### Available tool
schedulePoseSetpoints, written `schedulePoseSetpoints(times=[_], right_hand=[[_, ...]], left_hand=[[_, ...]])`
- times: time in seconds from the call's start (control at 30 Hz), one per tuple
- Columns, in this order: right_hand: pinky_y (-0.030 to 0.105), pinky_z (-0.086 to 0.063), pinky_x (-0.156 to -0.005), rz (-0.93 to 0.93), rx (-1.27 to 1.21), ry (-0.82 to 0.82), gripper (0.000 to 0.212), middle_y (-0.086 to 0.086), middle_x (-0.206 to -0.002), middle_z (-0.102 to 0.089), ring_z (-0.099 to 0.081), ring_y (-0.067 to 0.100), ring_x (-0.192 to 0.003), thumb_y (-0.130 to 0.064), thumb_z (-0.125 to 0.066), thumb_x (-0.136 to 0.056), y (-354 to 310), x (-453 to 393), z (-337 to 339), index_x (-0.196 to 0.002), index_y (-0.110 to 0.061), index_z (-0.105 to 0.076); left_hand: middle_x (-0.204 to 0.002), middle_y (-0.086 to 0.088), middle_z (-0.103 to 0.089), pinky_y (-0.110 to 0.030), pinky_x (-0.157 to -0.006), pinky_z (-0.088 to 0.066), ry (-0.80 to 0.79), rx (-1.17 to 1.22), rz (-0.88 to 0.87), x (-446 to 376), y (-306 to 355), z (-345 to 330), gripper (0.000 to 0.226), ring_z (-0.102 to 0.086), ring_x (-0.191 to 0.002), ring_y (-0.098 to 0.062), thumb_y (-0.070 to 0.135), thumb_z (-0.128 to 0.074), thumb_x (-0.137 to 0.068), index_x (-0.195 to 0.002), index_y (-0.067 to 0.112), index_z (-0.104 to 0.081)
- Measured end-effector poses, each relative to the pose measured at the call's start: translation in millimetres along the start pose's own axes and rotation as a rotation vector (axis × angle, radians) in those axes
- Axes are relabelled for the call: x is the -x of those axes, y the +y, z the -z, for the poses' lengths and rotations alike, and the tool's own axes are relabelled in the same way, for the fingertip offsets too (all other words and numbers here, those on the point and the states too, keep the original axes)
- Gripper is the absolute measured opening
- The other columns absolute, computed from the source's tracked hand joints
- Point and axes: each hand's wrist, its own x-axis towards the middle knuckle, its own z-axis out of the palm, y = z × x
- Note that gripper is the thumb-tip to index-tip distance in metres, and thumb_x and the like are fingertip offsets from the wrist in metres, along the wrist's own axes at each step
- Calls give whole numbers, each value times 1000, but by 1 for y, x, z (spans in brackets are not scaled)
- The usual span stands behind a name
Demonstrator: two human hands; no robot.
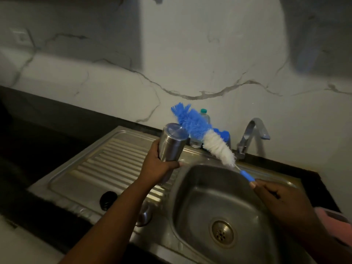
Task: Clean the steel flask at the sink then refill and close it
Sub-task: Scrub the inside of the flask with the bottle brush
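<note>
Holding the flask [171, 147] up over the drainboard [106, 159], my left hand [155, 168] has its fingers wrapped round the lower body, a full closed grip on bare steel. The flask is tilted, its upper end leaning away from me and toward the brush. That end looks capped by a clear disc or base; I cannot tell whether it is the mouth or the bottom. I judge the tilt is meant to line the flask up with the brush before scrubbing.

My right hand [276, 195] pinches the blue handle [247, 176] at its very end, thumb on top, fingers curled under. The brush [207, 136] slants up and left over the basin [219, 197], white bristles near the handle, blue at the tip. The tip sits just beside the flask's upper end; whether they touch I cannot tell. Gripping so far back gives reach, which I take to be for pushing the bristles deep inside.

Contents: I see no water in the flask. The basin looks dry round the drain [222, 233], and nothing runs from the tap [253, 134]. A clear bottle [204, 116] with a green cap stands behind the brush against the wall; how full it is I cannot tell. Something round and dark [108, 200] lies on the drainboard's near edge, perhaps the lid.
</note>
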Motion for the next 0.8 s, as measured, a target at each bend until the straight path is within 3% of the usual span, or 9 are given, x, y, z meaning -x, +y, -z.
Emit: schedulePoseSetpoints(times=[0.07,0.17,0.27,0.33,0.4,0.47,0.63,0.8], right_hand=[[32,-51,-74,-5,-47,-53,27,-5,-77,-71,-63,12,-75,-44,-53,-90,-12,-5,-18,-107,-32,-70],[23,-41,-55,47,-116,-113,20,-3,-65,-66,-58,12,-61,-39,-53,-91,-38,-13,-46,-106,-34,-67],[24,-44,-57,112,-183,-189,16,-2,-73,-69,-63,14,-69,-36,-54,-92,-65,-16,-76,-99,-36,-67],[23,-46,-59,151,-214,-260,15,7,-82,-70,-65,23,-77,-36,-52,-92,-81,-19,-94,-90,-38,-67],[21,-44,-56,217,-213,-307,17,12,-83,-69,-64,26,-77,-36,-52,-92,-97,-21,-109,-89,-34,-69],[21,-42,-54,244,-228,-333,18,15,-82,-67,-62,27,-76,-34,-52,-92,-113,-24,-125,-83,-34,-67],[26,-42,-54,273,-284,-367,20,14,-67,-64,-56,20,-56,-32,-57,-91,-133,-33,-161,-84,-23,-73],[22,-37,-47,250,-301,-373,17,2,-51,-54,-46,7,-47,-33,-58,-91,-145,-39,-184,-82,-28,-72]], left_hand=[[-112,5,-61,-31,-79,-52,51,0,-5,-1,-2,26,91,-62,-99,-13,31,-89,-43,-124,24,-47],[-115,6,-58,-28,-78,-50,87,-2,12,1,-3,69,87,-59,-101,-11,15,-92,-55,-129,23,-46],[-115,5,-59,-29,-80,-51,112,15,47,5,-7,111,85,-60,-102,-11,12,-90,-59,-130,24,-46],[-114,7,-60,-25,-77,-51,158,14,60,7,-12,135,84,-61,-99,-8,14,-90,-57,-128,26,-46],[-110,11,-59,-16,-69,-48,216,10,75,9,-17,157,80,-60,-95,-5,4,-88,-61,-125,27,-45],[-111,10,-58,-17,-70,-47,238,16,88,10,-23,178,80,-59,-98,-7,0,-85,-62,-126,25,-45],[-115,9,-57,-23,-74,-47,256,33,144,12,-41,218,82,-58,-102,-8,1,-84,-63,-130,28,-43],[-115,8,-57,-24,-74,-48,267,45,178,10,-58,237,82,-58,-102,-9,1,-84,-64,-130,28,-43]])
